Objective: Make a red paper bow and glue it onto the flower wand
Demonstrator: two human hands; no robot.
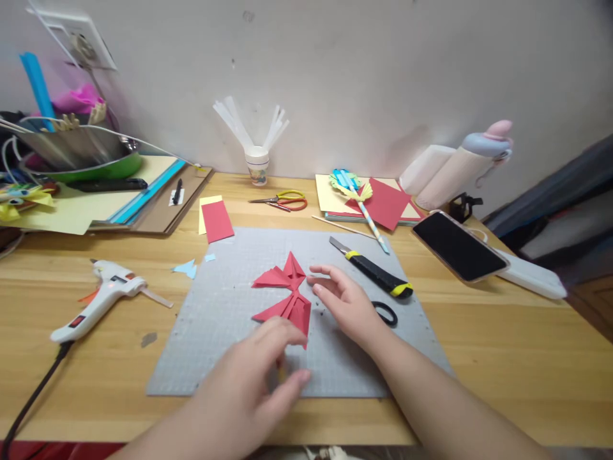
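Note:
A folded red paper shape (286, 295), pleated like a bow, lies in the middle of the grey cutting mat (215, 319). My right hand (342, 300) rests flat on the mat just right of it, fingers stretched toward the paper. My left hand (256, 377) is in front of the paper, thumb and fingers pinched together on something small and yellowish that I cannot make out. A black and yellow utility knife (376, 271) lies on the mat behind my right hand. Black scissor handles (385, 313) peek out beside my right wrist.
A white glue gun (98, 297) with a black cord lies on the left of the wooden table. Red and yellow paper (215, 219), scissors (285, 200), a cup of straws (257, 163), a phone (457, 246), paper stacks and a metal bowl (71, 147) line the back.

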